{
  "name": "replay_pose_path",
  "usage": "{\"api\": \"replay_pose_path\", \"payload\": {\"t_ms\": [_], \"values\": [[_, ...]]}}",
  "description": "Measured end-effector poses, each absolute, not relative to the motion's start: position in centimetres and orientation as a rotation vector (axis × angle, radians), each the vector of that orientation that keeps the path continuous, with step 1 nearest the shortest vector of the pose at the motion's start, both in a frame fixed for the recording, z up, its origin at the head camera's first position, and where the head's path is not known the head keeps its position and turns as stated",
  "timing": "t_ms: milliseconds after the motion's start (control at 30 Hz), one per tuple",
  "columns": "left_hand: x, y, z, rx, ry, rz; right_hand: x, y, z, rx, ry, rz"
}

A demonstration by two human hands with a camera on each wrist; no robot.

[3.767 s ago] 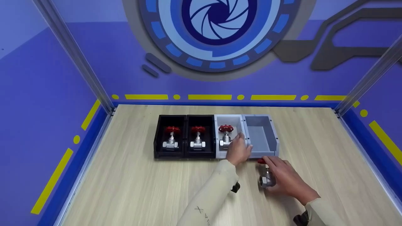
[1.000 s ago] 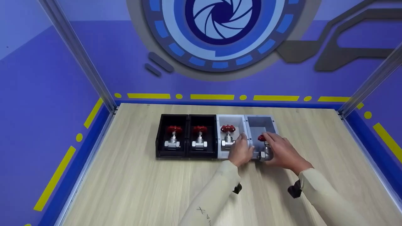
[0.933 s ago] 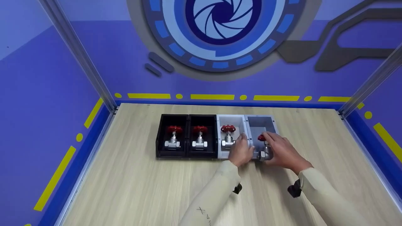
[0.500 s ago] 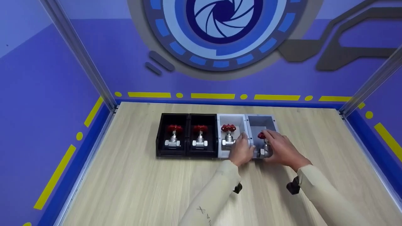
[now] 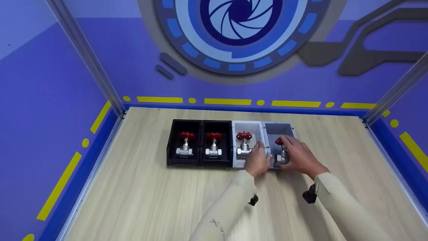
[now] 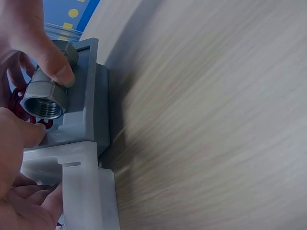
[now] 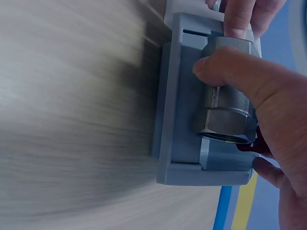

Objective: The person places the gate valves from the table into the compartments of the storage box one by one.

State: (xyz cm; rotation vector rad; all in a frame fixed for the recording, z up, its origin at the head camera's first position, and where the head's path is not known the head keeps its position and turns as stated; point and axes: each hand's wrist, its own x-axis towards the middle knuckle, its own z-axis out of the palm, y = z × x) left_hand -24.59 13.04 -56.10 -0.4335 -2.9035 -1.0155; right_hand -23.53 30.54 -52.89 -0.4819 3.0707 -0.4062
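In the head view, my right hand (image 5: pixel 303 157) holds a gate valve (image 5: pixel 282 158) with a red handwheel, tilted inside the grey bin (image 5: pixel 277 128) at the right end of the row. In the right wrist view, the thumb lies across its steel body (image 7: pixel 229 108), whose threaded end is visible. My left hand (image 5: pixel 258 160) grips the walls between the white bin (image 5: pixel 238 164) and the grey one. Its fingers reach into the white bin, and its thumb lies on the grey side. Another valve (image 5: pixel 244 144) stands upright in the white bin, partly behind this hand.
Two black bins (image 5: pixel 184 162) adjoin the white bin on the left, with one upright red-wheeled valve (image 5: pixel 213 147) in each. The row sits on a wood-grain table (image 5: pixel 140 194) enclosed by blue panels (image 5: pixel 214 83) and metal posts (image 5: pixel 90 63).
My right hand has carried the valve from the table in front of the grey bin up over its front edge, then farther back into it. My left hand keeps its place.
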Motion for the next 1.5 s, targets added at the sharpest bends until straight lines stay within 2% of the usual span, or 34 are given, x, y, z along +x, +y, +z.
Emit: {"api": "replay_pose_path", "payload": {"t_ms": [367,767,1500], "values": [[-24.7,13.0,-56.0,-0.428,-2.906,-0.989,-24.4,29.8,-52.6,-0.462,3.037,-0.453],[-24.8,13.0,-56.2,-0.421,-2.899,-0.989,-25.1,29.3,-52.8,-0.560,3.079,-0.437],[-24.6,13.1,-56.0,-0.412,-2.927,-0.992,-25.6,29.6,-52.5,-0.492,3.046,-0.458]]}}
